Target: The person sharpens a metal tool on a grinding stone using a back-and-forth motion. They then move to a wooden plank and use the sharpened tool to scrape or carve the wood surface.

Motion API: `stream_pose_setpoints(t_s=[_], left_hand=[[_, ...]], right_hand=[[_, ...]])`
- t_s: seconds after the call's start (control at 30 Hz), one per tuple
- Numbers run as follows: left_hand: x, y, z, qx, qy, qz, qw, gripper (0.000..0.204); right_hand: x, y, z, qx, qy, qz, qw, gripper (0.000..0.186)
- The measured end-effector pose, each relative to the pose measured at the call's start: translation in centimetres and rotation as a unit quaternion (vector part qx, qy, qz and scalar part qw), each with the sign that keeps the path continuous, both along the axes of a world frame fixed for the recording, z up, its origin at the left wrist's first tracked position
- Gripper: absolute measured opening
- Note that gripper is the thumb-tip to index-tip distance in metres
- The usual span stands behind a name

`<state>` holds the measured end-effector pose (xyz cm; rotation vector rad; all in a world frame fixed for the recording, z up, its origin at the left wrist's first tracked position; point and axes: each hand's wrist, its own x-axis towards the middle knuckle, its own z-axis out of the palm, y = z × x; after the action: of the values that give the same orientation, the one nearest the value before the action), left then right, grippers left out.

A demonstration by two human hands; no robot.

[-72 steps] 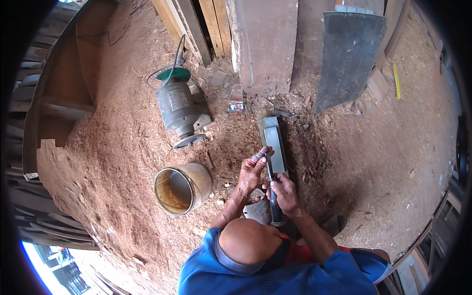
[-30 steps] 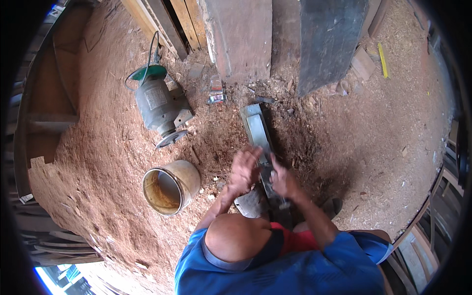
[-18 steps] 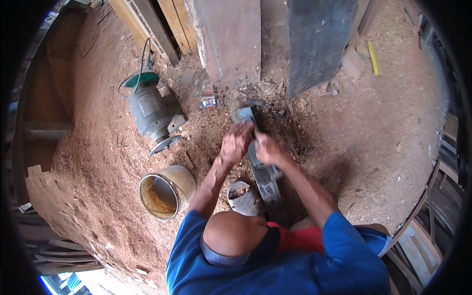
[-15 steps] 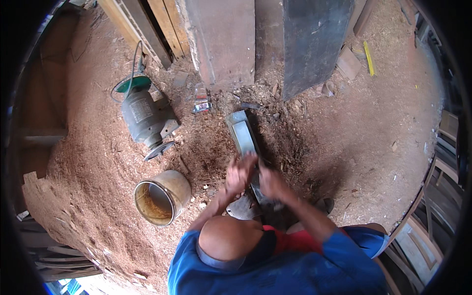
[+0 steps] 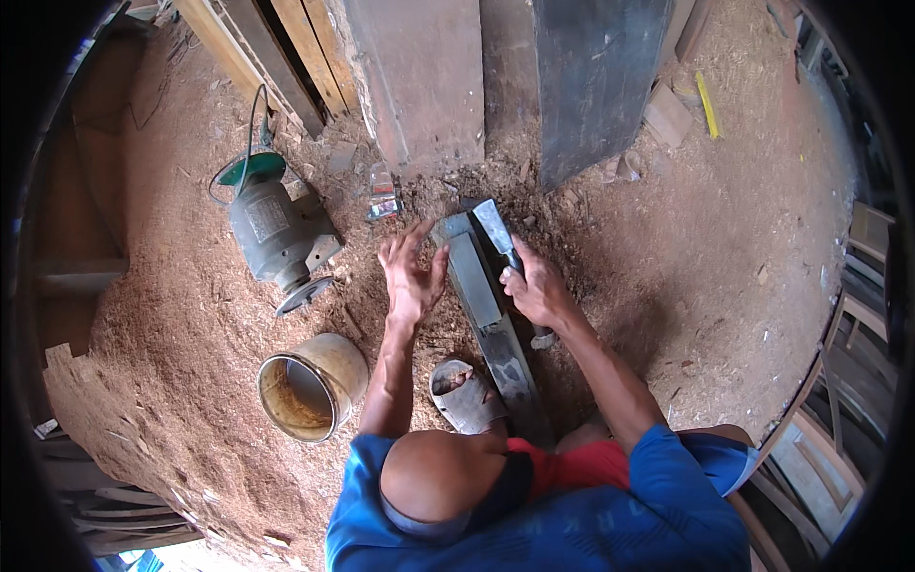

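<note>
A broad-bladed chisel (image 5: 494, 227) is in my right hand (image 5: 537, 286), its blade pointing away and its handle end showing below my fingers. The blade is held just right of the far end of a grey sharpening stone (image 5: 474, 278). That stone lies lengthwise on a long grey block (image 5: 518, 379) running from the middle of the floor back between my feet. My left hand (image 5: 410, 276) is off to the left of the stone, fingers spread, holding nothing.
On the left lies a grey bench grinder (image 5: 272, 224) with a green disc and a cord. Nearer me stands a bucket (image 5: 348, 367) with liquid inside. Boards (image 5: 429, 76) lean at the far side. A yellow strip (image 5: 707, 105) lies far right. Sawdust covers the floor.
Both hands were together over the stone. They have parted: my left hand moved left and away, opening, while my right hand raised the chisel off to the stone's right.
</note>
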<state>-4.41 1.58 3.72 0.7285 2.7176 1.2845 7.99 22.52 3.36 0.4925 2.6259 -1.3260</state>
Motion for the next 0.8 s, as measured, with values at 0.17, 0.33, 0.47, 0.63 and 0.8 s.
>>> stream_pose_setpoints(t_s=[0.17, 0.33, 0.47, 0.63, 0.8], left_hand=[[4.2, -3.9, -3.5, -0.029, -0.062, 0.042, 0.997, 0.044], [4.1, -1.3, -2.1, -0.113, 0.095, -0.065, 0.987, 0.074], [5.6, 0.0, -4.3, -0.158, 0.051, -0.207, 0.964, 0.083], [7.8, -2.2, -3.9, -0.111, 0.011, -0.021, 0.994, 0.079], [8.4, -4.7, -6.8, 0.08, -0.209, 0.148, 0.963, 0.078]], right_hand=[[0.7, -2.2, 0.0, 0.107, 0.037, 0.044, 0.993, 0.061], [-0.4, -3.7, -0.8, 0.204, -0.039, 0.087, 0.974, 0.069], [0.8, -4.6, -1.4, 0.184, -0.069, 0.125, 0.972, 0.073], [3.8, -4.0, -1.1, 0.227, -0.033, 0.176, 0.957, 0.076], [4.3, -4.5, 1.0, 0.157, -0.111, 0.215, 0.958, 0.076]])
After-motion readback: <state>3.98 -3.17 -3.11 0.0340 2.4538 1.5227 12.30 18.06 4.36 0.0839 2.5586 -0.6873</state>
